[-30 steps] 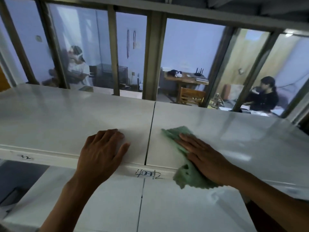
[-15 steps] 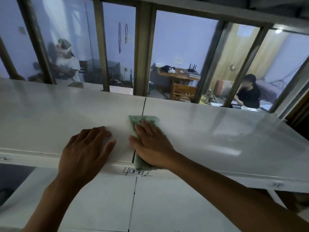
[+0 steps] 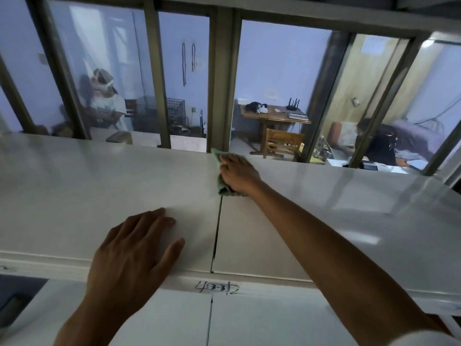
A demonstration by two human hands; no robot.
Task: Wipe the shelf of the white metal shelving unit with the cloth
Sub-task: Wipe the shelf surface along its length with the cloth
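Note:
The white metal shelf [image 3: 87,191] runs wide across the view, split by a seam down its middle. My right hand [image 3: 238,174] is stretched to the far edge of the shelf and presses a green cloth [image 3: 221,186] flat onto the seam; most of the cloth is hidden under the palm. My left hand [image 3: 134,250] lies flat on the near part of the shelf, left of the seam, fingers spread, holding nothing.
A handwritten label [image 3: 216,287] marks the shelf's front lip. A lower white shelf [image 3: 262,320] shows below. Behind the shelf stands a glass partition with metal posts [image 3: 220,81]; through it are a wooden desk [image 3: 274,116] and two seated people.
My right hand has slid the cloth from the near front edge along the seam to the far edge of the shelf. My left hand has stayed flat in place.

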